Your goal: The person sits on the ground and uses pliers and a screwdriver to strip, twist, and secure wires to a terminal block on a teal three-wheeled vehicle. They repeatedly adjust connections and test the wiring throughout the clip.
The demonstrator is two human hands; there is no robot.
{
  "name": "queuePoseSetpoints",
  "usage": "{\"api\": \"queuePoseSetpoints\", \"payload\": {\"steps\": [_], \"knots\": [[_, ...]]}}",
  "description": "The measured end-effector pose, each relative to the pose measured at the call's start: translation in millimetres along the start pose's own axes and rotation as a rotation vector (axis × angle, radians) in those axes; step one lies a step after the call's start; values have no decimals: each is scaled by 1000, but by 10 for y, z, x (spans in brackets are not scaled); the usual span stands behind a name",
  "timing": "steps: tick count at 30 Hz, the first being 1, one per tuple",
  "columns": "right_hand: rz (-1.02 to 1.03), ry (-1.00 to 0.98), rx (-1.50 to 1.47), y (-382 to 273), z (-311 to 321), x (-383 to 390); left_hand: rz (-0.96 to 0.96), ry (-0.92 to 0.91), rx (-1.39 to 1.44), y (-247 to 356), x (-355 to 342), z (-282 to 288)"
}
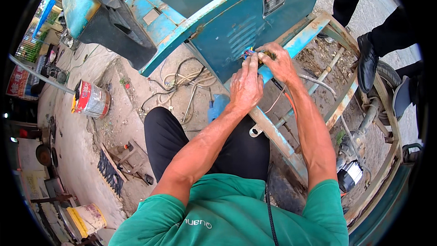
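Note:
My left hand [245,85] and my right hand [277,64] meet at a small bundle of coloured wires [250,52] against the louvred teal metal panel [223,23]. My left hand's fingers are bent up onto the wires. My right hand's thumb and fingers are pinched on them beside it, with a yellowish item, too hidden to name, between its fingers. Below them runs a rusty pale-blue frame rail [275,136], with an orange cable [290,100] and a corrugated grey conduit [314,81] hanging by it.
A person's black shoes [366,61] and legs are at right, on or beside the frame, above a motor [348,173]. Coiled hoses [177,86] and a blue tool [218,107] lie below. A paint bucket [91,100] stands left; the teal-and-black seat part [82,9] juts out upper left.

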State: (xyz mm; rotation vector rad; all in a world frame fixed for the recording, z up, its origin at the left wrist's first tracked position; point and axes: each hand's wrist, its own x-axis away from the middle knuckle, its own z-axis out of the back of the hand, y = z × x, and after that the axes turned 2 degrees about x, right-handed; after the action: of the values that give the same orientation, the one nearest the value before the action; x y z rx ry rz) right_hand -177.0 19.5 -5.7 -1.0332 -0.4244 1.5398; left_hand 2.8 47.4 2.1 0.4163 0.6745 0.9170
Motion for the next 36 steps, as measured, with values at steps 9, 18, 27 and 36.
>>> {"api": "queuePoseSetpoints", "payload": {"steps": [9, 18, 27, 36], "knots": [[-164, 78, -110, -25, -107, -50, -11, 10, 19, -4, -9, 14], [-96, -16, -91, -27, -31, -44, -38, 27, -34, -35, 28, -50], [-154, 11, 9, -147, -33, -52, 71, 176, 276, -97, 4, -59], [-108, 76, 230, -142, -143, -62, 117, 53, 152, -36, -218, 161]]}}
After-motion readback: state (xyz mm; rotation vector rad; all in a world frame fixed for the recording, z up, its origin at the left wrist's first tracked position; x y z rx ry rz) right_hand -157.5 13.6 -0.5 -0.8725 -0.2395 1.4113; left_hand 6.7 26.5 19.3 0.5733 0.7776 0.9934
